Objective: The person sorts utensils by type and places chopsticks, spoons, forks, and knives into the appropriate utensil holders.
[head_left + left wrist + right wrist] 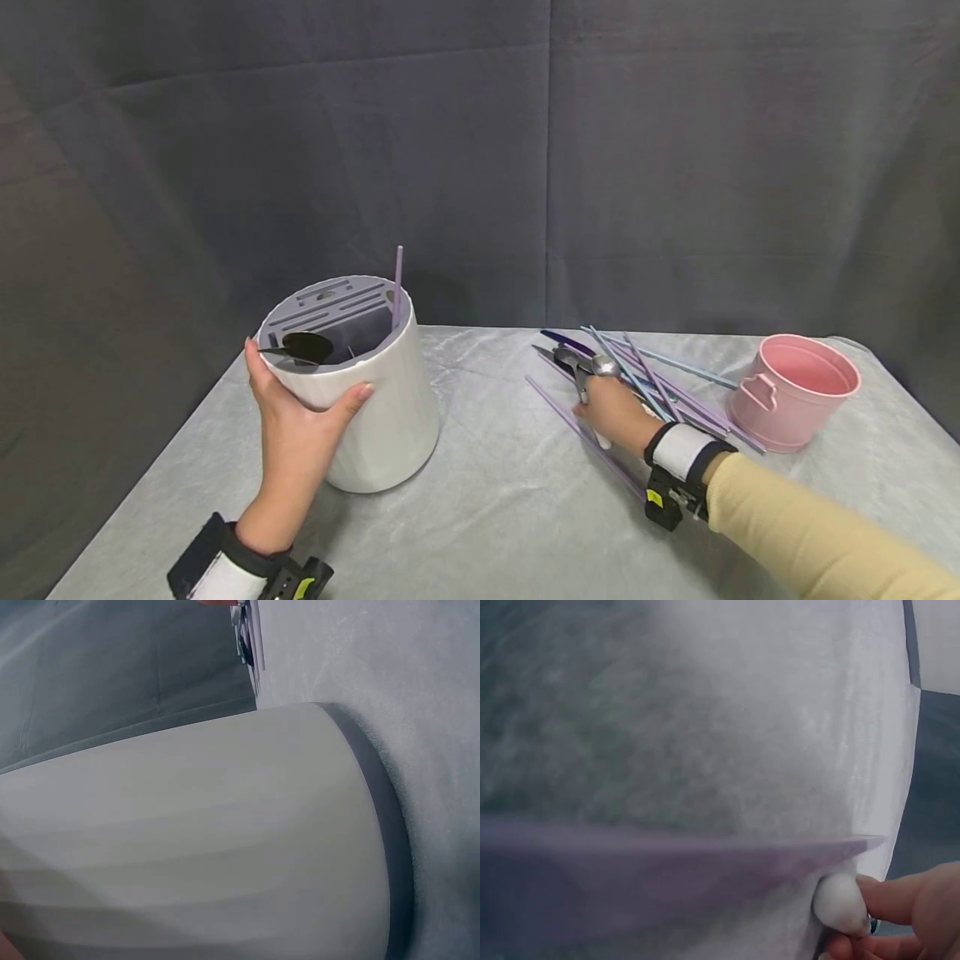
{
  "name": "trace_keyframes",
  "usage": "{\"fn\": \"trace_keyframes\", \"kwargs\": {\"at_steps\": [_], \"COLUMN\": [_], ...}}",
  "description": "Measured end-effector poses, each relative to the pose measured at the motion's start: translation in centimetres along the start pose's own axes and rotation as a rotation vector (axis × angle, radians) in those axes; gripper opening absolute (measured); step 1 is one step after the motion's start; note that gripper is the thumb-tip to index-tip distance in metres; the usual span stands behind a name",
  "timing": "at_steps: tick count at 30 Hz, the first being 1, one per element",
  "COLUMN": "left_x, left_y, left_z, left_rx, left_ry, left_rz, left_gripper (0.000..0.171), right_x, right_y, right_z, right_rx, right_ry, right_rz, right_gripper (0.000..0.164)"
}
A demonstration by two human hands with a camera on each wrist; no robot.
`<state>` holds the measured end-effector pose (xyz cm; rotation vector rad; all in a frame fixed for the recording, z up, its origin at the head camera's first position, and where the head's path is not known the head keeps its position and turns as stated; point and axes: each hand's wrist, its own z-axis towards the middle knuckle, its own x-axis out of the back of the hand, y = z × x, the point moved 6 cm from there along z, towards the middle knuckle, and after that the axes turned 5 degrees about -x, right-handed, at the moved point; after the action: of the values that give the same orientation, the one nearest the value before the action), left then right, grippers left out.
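Observation:
My left hand (pixel 303 425) grips the white cylindrical utensil holder (pixel 386 417) near its rim, thumb on the front wall and fingers round the left side. In the left wrist view the holder's wall (pixel 202 817) fills much of the picture. A dark spoon (pixel 307 347) and a purple straw (pixel 397 287) stick up from its grey slotted top. Over on the right, my right hand (pixel 615 412) pinches a white-handled metal spoon among the pile; its rounded handle end (pixel 841 904) shows between thumb and fingers in the right wrist view. Another shiny spoon bowl (pixel 606 365) lies beside the hand.
Purple and blue straws (pixel 675 387) lie heaped with dark-bladed cutlery around the right hand. One purple straw (pixel 551 398) runs in front of it. A pink bucket (pixel 783 400) with a small side handle stands at the right. The grey cloth-covered table (pixel 480 517) ends at a grey curtain.

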<state>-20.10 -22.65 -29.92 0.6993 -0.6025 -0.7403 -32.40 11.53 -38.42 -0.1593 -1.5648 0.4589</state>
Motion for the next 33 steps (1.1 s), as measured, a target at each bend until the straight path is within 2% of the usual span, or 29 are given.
{"fn": "trace_keyframes", "kwargs": {"at_steps": [4,9,13,15,20,28,33], "left_x": [-0.1,-0.1,-0.1,-0.1,-0.1,0.0,0.1], "left_y": [0.1,0.2,0.2,0.3,0.3,0.3,0.2], "left_z": [0.0,-0.1,-0.1,-0.1,0.0,0.1,0.0], "left_rx": [-0.012,-0.01,-0.005,-0.006,-0.013,-0.002,0.011], "left_ry": [0.001,-0.005,-0.009,-0.01,-0.008,-0.012,-0.018], "left_rz": [-0.001,0.0,0.006,0.006,0.009,0.013,0.013], "left_gripper": [0.126,0.126,0.126,0.126,0.126,0.126,0.126], "right_x": [0.2,0.7,0.8,1.0,2.0,3.8,4.7], "right_y": [0.6,1.4,2.1,2.2,1.7,0.5,-0.4], "right_z": [0.0,-0.1,-0.5,-0.9,-2.1,-3.8,-4.5], "right_rx": [-0.029,-0.041,-0.075,-0.086,-0.062,0.004,0.003], "right_ry": [-0.032,-0.083,-0.147,-0.17,-0.186,-0.18,-0.155], "right_rz": [0.083,0.193,0.351,0.465,0.699,0.863,0.916], "right_gripper": [0.022,0.01,0.024,0.029,0.03,0.042,0.04]}}
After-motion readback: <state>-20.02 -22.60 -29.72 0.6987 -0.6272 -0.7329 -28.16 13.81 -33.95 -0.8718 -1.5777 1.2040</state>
